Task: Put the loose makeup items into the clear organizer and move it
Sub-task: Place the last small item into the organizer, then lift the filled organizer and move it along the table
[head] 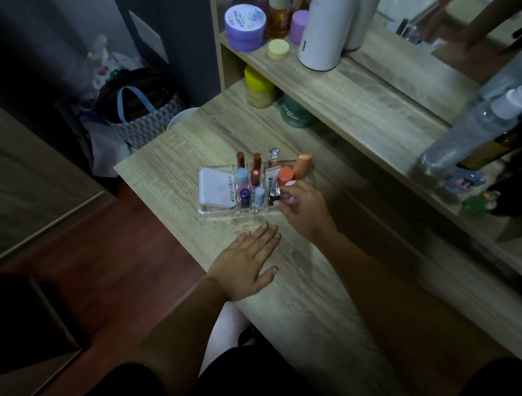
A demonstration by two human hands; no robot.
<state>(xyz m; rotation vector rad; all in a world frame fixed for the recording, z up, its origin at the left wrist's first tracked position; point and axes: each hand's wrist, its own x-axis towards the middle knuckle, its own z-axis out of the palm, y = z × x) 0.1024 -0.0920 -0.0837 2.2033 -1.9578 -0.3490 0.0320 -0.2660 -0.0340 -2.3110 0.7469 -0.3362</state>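
The clear organizer (219, 210) stands on the wooden dressing table (312, 289). A white compact (214, 188) lies in its left compartment. Lipsticks and tubes stand in the small slots, among them a blue-capped one (242, 175), a red one (255, 174) and orange-capped ones (284, 175). My right hand (303, 207) is at the organizer's right front corner, fingertips pinching a small silver-and-black item (274, 193) in a front slot. My left hand (247, 263) lies flat on the table in front of the organizer, fingers apart, holding nothing.
A raised shelf (372, 97) runs along the right with a white cylinder (328, 17), purple jars (245, 27), a yellow-lidded jar (258, 87), a green jar (295, 112) and a clear spray bottle (488, 119). Bags (139, 114) sit on the floor beyond the table's far left corner.
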